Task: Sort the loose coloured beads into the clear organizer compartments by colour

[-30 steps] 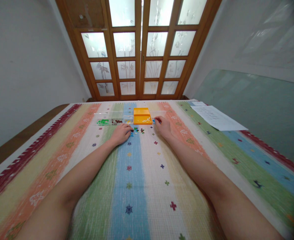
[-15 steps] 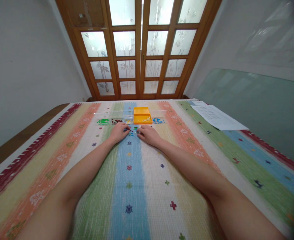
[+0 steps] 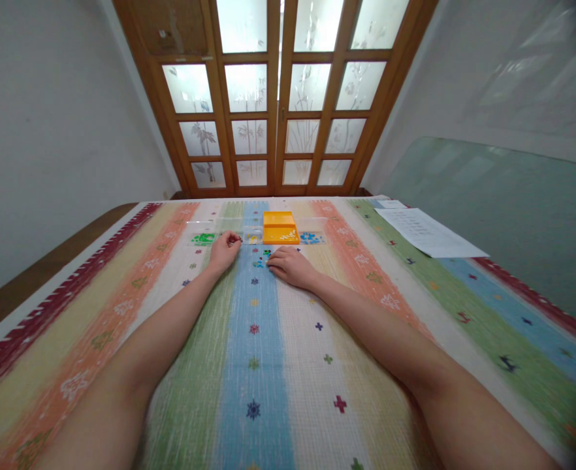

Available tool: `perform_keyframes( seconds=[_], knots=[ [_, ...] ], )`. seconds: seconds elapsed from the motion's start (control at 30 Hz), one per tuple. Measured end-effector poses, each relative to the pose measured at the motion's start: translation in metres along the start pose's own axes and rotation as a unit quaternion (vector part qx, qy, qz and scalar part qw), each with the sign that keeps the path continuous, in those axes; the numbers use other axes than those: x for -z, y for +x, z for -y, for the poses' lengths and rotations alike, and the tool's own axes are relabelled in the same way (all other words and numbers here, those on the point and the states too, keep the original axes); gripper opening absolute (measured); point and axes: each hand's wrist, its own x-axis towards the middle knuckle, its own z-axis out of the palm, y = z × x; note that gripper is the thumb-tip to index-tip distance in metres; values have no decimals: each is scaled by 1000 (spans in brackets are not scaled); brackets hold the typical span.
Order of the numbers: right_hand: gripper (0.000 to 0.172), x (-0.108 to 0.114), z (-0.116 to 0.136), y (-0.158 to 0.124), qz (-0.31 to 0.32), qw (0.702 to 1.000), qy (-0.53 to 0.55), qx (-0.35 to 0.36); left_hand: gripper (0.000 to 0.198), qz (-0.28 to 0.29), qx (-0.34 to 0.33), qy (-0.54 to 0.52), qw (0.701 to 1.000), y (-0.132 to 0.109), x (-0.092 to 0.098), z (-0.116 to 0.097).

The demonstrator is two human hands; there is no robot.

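My left hand [image 3: 225, 251] is over the clear box that held dark brown pieces in the earlier view, thumb and fingers pinched together. What sits between its fingertips is too small to make out, and the hand covers most of that box. My right hand [image 3: 290, 266] rests on the cloth with its fingers bent and drawn together, their tips beside a small cluster of green and blue pieces [image 3: 261, 264]. Anything under those fingertips is hidden. Just beyond the hands stands an orange tray [image 3: 279, 219] with white pieces in its front part.
Clear boxes hold green pieces [image 3: 202, 239], yellow pieces [image 3: 253, 239] and blue pieces [image 3: 311, 238], in a row with the tray. Printed paper sheets [image 3: 428, 233] lie at the right on the striped tablecloth [image 3: 253, 391]. Beyond the table are glazed wooden doors [image 3: 275, 116].
My left hand has moved away from the small cluster, up and left to the box of dark brown pieces. My right hand has stayed nearly in place.
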Motion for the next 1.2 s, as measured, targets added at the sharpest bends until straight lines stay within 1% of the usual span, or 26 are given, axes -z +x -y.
perform_keyframes(
  seconds=[0.1, 0.17, 0.27, 0.5, 0.63, 0.8, 1.03, 1.1, 1.2],
  knots=[
    [24, -1, -2, -1, 0, 1000, -5, 2, 13, -9, 20, -45, 999, 6, 2, 9],
    [25, -2, -2, -1, -4, 1000, -9, 4, 13, -24, 26, -66, 997, 8, 4, 13],
    [25, -2, -2, -1, -13, 1000, -4, 7, 16, -53, 42, -73, 995, 11, 8, 16],
    [26, 0, -3, -2, -38, 999, 13, -2, 18, -103, 88, -86, 987, 13, 15, 18],
    [26, 0, -3, -3, -48, 999, 16, -12, 22, -104, 115, -95, 983, 13, 15, 19],
    [28, -1, -7, -4, -64, 997, 7, -38, 29, -94, 127, -94, 983, 13, 15, 21],
    [31, -2, -28, -8, -126, 981, -23, -148, 26, -74, 92, -40, 992, 10, 14, 20],
    [30, 0, -34, -9, -134, 974, -30, -179, 24, -64, 60, -5, 996, 7, 15, 16],
    [31, 2, -43, -11, -136, 965, -36, -220, 24, -35, -25, 69, 997, 2, 14, 7]
  ],
)
